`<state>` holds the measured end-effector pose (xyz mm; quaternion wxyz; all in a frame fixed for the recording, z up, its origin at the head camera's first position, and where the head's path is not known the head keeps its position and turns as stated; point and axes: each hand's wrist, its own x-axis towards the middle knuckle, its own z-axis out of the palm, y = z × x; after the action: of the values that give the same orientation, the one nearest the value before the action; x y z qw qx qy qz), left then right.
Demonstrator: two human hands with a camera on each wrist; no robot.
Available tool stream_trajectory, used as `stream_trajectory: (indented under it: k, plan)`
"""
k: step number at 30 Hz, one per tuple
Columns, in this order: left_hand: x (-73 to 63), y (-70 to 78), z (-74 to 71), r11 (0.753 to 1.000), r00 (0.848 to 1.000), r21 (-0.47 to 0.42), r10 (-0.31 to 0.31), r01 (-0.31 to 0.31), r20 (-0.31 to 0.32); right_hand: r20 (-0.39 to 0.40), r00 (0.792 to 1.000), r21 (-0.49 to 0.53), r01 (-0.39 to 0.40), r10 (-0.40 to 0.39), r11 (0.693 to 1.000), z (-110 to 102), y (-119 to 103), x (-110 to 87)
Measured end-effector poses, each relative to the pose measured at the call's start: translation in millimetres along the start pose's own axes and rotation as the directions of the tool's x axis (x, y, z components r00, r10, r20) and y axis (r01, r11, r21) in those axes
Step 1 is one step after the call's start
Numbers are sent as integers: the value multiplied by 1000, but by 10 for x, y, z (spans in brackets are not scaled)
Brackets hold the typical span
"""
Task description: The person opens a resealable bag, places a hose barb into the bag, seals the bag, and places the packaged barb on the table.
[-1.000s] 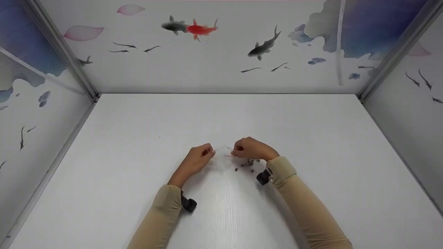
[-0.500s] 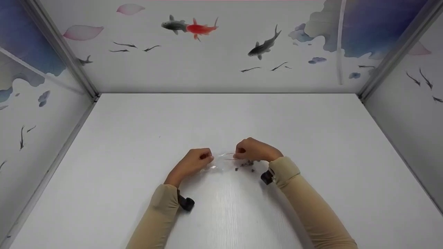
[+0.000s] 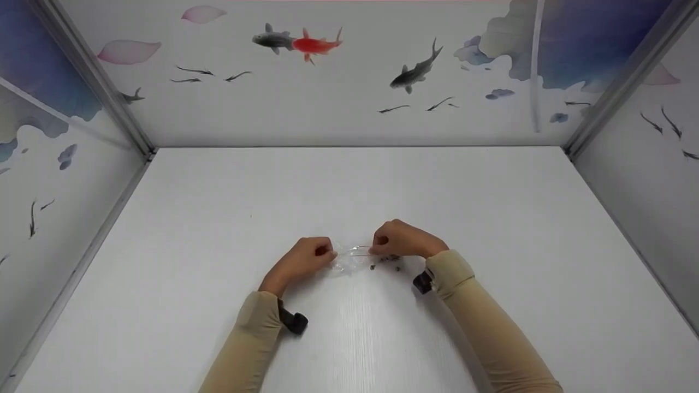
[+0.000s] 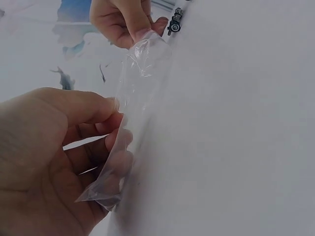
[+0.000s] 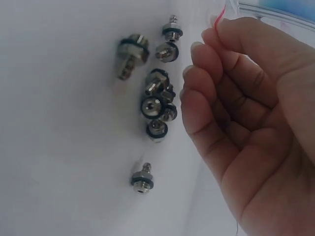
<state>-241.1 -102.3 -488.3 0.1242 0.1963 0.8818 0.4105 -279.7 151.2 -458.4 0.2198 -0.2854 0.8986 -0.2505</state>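
Bag (image 4: 147, 71) of clear plastic is held over the tabletop (image 3: 349, 327), its long axis spanning from the left hand (image 3: 304, 257), by which an edge is pinched, to the right hand (image 3: 405, 238), by which the red-lined end is pinched; metal fittings (image 5: 152, 106) are located nearer the latter.

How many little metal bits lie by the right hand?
At least 8 metal bits; in the right wrist view, two at the top, one left of them, one alone lowest, four or more bunched between. The bunch may hide others.
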Motion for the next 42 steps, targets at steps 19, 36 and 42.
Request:
stream_trajectory:
  k: [19, 36, 42]
  plan:
    - [12, -8, 44, 998, 998, 15, 68, -68, -14, -40, 999, 46, 15, -13, 999, -19, -41, 27]
    - [6, 17, 124, 1000, 999, 5, -2, 1, 52, -95, 991, 27, 99, -96, 995, 25, -48, 19]
    - [35, -5, 183, 999, 1000, 30, 18, -18, -1, -107, 990, 27, 94, -91, 995, 34, -21, 6]
